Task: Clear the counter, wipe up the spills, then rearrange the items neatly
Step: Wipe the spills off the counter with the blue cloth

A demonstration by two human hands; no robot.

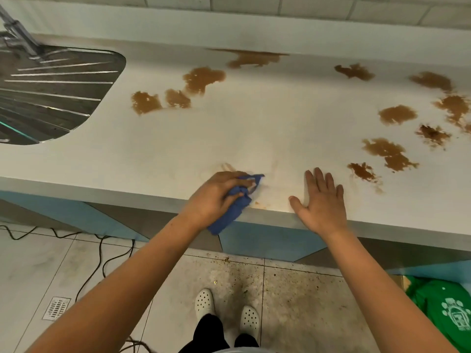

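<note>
The blue cloth (235,202) is sitting bunched at the near edge of the white counter (229,128), with its lower end hanging down over the front lip; the left hand (216,197) is gripping it, fingers curled round the wad and pressing it onto the surface. Just beyond those fingertips a pale smear is showing, and a few small brown flecks are lying beside the cloth toward the right hand (322,202), which is resting flat on the counter edge with its fingers straight and slightly spread, holding nothing. Brown spills (387,151) are lying well past the right fingers, and more (201,79) far beyond the left ones; about thirteen patches are showing in all, though some are merging and the count is blurred at the right edge. A sink (51,98) is sitting far left of the cloth. Below, two white clogs (226,312) are standing on a speckled floor, near a black cable (102,261), a floor drain (56,308) and a green bag (448,309).
</note>
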